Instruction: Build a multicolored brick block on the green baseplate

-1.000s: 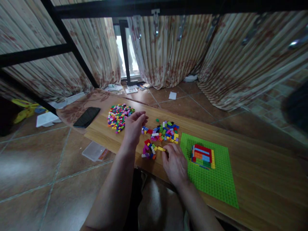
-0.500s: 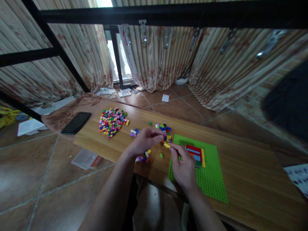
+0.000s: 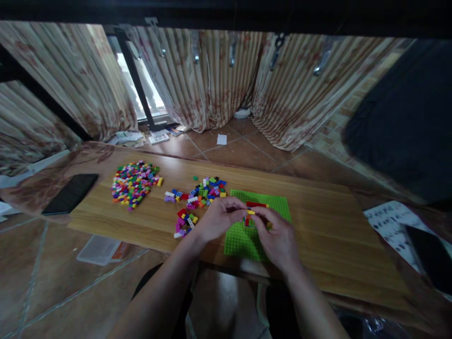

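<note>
Right hand (image 3: 278, 239): thumb and fingers pinching a small yellow plastic brick (image 3: 250, 212). Left hand (image 3: 219, 220): fingertips brought in at the brick's other end; from where I stand, can't tell if they grip it. Yellow brick sits above the square, studded green plastic baseplate (image 3: 241, 245), by the low multicoloured brick build (image 3: 257, 205), which the hands partly hide. Baseplate lies on the long wooden table (image 3: 325, 240). Left of it: small mixed brick cluster (image 3: 184, 221), looser mixed pile (image 3: 208, 190) behind that, big multicoloured heap (image 3: 136, 183) farther left. Black flat phone (image 3: 69, 194) beyond the heap.
</note>
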### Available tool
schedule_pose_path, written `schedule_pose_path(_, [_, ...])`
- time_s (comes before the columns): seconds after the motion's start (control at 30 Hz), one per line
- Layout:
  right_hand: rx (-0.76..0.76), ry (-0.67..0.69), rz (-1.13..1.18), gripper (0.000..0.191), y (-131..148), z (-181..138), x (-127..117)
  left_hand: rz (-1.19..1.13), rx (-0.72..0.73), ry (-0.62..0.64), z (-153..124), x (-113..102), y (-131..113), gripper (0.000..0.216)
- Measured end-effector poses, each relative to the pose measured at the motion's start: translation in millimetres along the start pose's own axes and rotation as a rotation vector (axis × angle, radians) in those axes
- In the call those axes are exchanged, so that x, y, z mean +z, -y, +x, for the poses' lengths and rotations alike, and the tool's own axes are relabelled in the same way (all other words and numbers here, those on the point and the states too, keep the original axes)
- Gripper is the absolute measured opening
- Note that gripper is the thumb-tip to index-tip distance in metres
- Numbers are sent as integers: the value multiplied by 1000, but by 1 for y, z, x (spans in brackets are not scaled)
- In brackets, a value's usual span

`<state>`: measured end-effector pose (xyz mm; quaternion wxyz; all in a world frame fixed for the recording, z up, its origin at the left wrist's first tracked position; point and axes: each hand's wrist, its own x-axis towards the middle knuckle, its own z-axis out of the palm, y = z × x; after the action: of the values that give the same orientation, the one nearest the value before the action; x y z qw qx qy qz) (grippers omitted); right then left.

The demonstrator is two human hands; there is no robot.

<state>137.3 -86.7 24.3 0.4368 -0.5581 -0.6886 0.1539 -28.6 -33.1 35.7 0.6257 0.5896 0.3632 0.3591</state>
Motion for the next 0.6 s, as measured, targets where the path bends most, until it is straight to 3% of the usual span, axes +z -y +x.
schedule_pose_path(0.1, [6, -4, 10, 15, -9, 0, -14, 25, 12, 11, 3, 5, 2, 18])
schedule_pose_path(0.3, [63, -62, 45, 12, -27, -3, -38, 206, 7, -97, 11, 0, 9, 19])
schedule_pose_path(0.6, [74, 47, -49, 13, -29, -9, -31, 417, 14, -108, 11, 3, 21, 25])
